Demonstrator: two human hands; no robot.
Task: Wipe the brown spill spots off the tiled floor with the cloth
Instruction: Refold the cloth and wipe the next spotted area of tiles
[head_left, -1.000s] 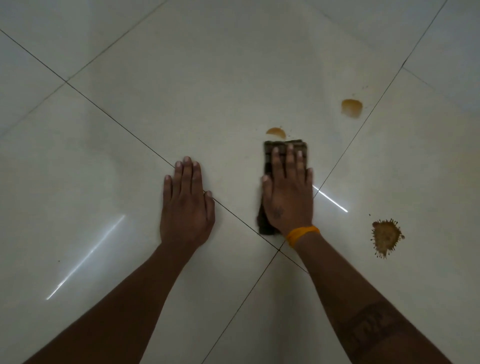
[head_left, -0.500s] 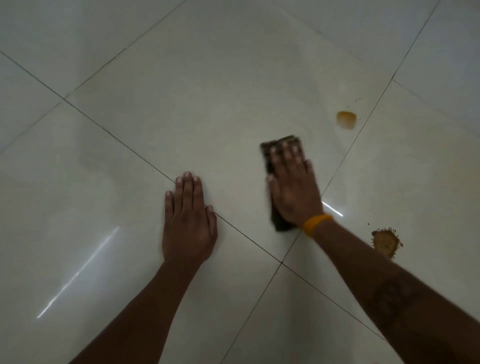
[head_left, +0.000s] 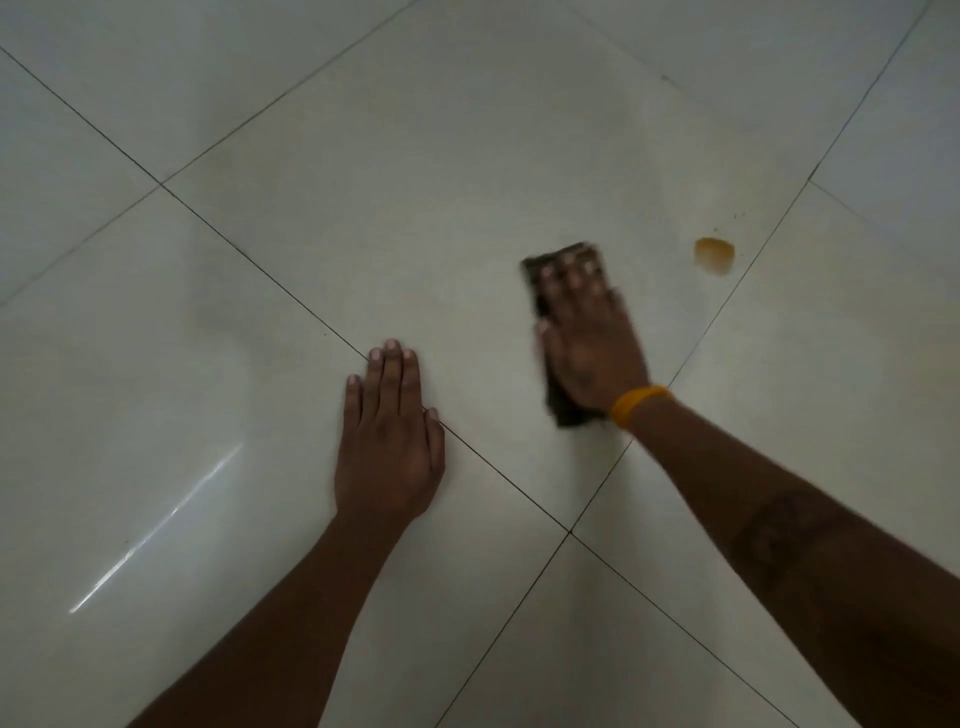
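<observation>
Cloth (head_left: 563, 410), dark and folded, flat on tiled floor (head_left: 415, 208), pinned under right hand (head_left: 592, 343) with fingers straight and pressing (blurred, so judged mid-stroke). Left hand (head_left: 387, 441) flat on floor across a grout line, fingers together, holding nothing, apparently bracing. Hands apart. One brown spill spot (head_left: 714, 254) visible up and to the right of cloth, near but not touching. Step in hand: wiping. Next move likely calls for sliding cloth rightward over that spot with steady downward pressure.

Bare tile lies between the cloth (head_left: 563, 257) and the brown spot (head_left: 714, 255); the left hand (head_left: 387, 441) rests flat well aside.
</observation>
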